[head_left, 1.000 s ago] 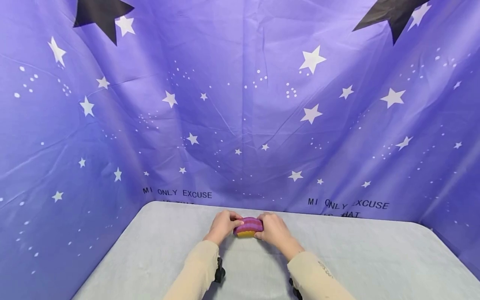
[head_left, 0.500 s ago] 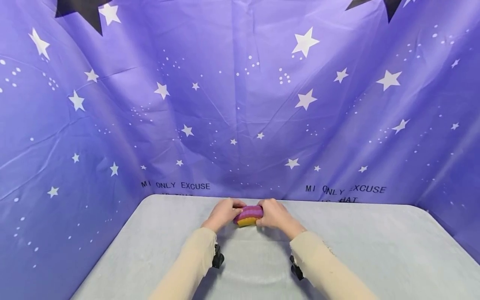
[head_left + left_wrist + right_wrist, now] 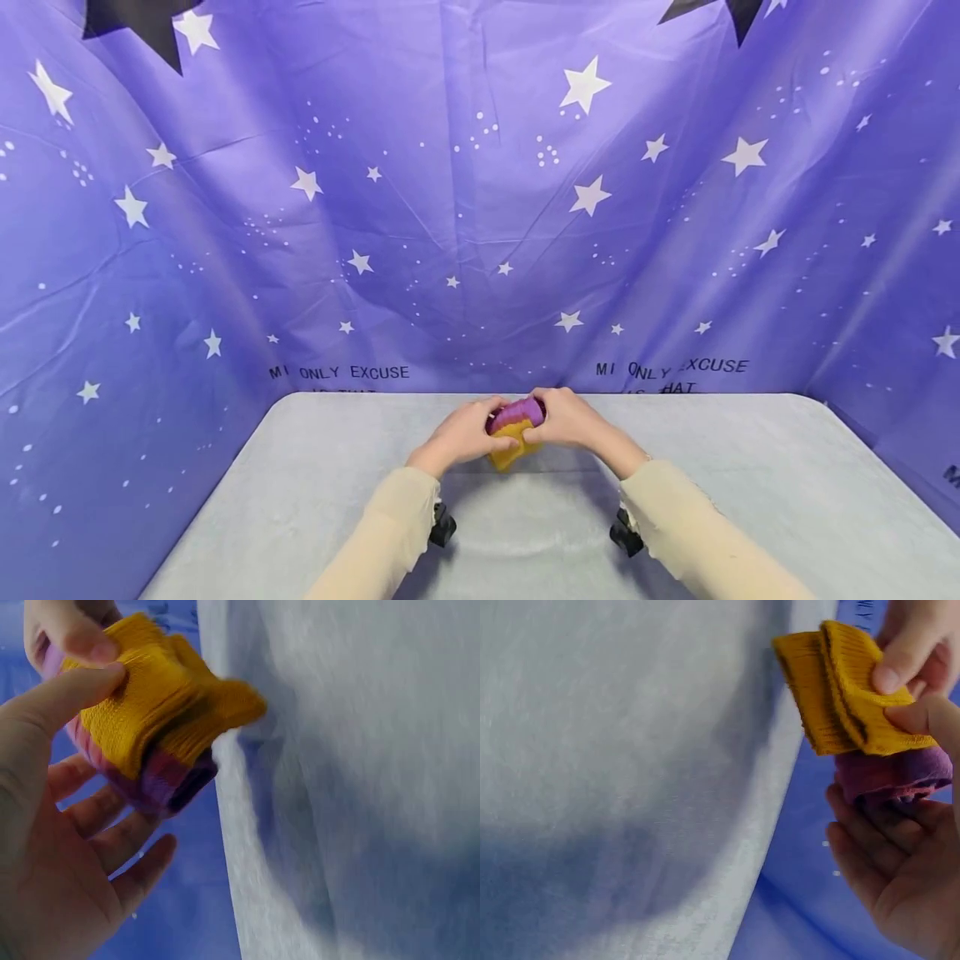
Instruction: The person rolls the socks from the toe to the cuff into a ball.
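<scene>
A rolled bundle of socks (image 3: 517,410), purple and pink striped with mustard-yellow ribbed cuffs, is held between both hands near the far side of the table. My left hand (image 3: 463,433) grips its left side, with the thumb on the yellow ribbing (image 3: 142,682) and the fingers behind the purple roll. From the right, my right hand (image 3: 573,423) holds the other side, its thumb also pressing the yellow cuff (image 3: 862,690). Both thumb tips lie close together. In the wrist views the cuff's two layers stand apart at the loose end, and the purple part is rolled up beneath them.
A table (image 3: 750,500) with a pale grey cover lies under the hands. Behind it and at both sides hangs a purple-blue curtain (image 3: 420,217) printed with white stars and black lettering. Dark wrist cameras (image 3: 442,525) sit under both sleeves.
The sock bundle has been tipped up, so more of its yellow cuff shows and hangs toward me. Both thumbs have come onto the cuff. The head view has shifted slightly.
</scene>
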`<action>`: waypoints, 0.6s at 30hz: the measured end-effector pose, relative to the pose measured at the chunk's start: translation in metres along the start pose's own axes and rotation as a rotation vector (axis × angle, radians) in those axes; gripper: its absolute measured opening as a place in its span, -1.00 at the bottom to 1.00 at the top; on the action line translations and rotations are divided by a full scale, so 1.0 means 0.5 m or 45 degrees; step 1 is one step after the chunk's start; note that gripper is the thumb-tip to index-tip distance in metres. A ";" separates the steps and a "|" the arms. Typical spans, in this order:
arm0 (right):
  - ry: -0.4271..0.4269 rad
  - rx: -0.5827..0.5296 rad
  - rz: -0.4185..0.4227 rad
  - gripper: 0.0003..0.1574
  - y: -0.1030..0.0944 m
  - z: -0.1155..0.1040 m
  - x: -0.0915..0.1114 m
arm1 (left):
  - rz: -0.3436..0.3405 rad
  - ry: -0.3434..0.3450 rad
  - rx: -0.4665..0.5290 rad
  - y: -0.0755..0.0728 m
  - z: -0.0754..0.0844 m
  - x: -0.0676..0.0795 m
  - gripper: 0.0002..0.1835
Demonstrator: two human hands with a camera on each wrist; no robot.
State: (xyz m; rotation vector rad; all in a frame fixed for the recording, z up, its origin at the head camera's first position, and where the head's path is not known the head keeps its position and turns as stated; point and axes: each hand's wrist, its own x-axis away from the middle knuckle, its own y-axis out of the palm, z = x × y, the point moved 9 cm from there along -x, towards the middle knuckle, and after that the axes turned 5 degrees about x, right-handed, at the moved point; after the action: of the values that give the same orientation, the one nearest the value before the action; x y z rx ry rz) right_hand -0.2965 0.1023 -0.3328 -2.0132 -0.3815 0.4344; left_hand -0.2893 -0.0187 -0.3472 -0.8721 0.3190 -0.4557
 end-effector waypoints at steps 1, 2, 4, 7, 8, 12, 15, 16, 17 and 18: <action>0.003 -0.026 0.002 -0.50 -0.004 0.000 0.006 | 0.002 -0.007 0.015 0.003 0.004 0.003 -0.41; 0.008 -0.051 0.001 -0.49 -0.008 -0.001 0.012 | 0.009 -0.009 0.029 0.005 0.009 0.005 -0.41; 0.019 -0.078 0.000 -0.48 -0.016 -0.003 0.022 | 0.029 -0.007 0.070 0.007 0.016 0.010 -0.41; 0.031 -0.107 0.005 -0.47 -0.026 -0.006 0.035 | 0.065 0.014 0.164 0.006 0.026 0.016 -0.40; 0.029 -0.130 0.008 -0.47 -0.030 -0.008 0.040 | 0.074 0.020 0.214 0.006 0.028 0.018 -0.40; 0.043 -0.385 0.046 -0.46 -0.044 -0.007 0.070 | 0.107 -0.002 0.518 0.007 0.028 0.031 -0.43; 0.052 -0.699 0.056 -0.47 -0.047 -0.001 0.102 | 0.130 -0.052 0.802 0.012 0.016 0.040 -0.45; 0.042 -0.767 0.057 -0.49 -0.046 -0.001 0.111 | 0.146 -0.064 0.881 0.012 0.012 0.044 -0.45; 0.033 -0.820 0.053 -0.52 -0.045 0.000 0.120 | 0.158 -0.077 0.955 0.012 0.008 0.047 -0.44; 0.024 -0.861 0.041 -0.54 -0.042 -0.002 0.128 | 0.168 -0.081 1.012 0.013 0.006 0.049 -0.43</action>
State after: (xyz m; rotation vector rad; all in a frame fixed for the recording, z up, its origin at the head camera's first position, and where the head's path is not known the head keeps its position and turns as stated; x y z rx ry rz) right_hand -0.2409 0.1393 -0.3225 -2.6782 -0.5341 0.3293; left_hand -0.2656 -0.0257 -0.3525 -0.0890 0.1127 -0.3836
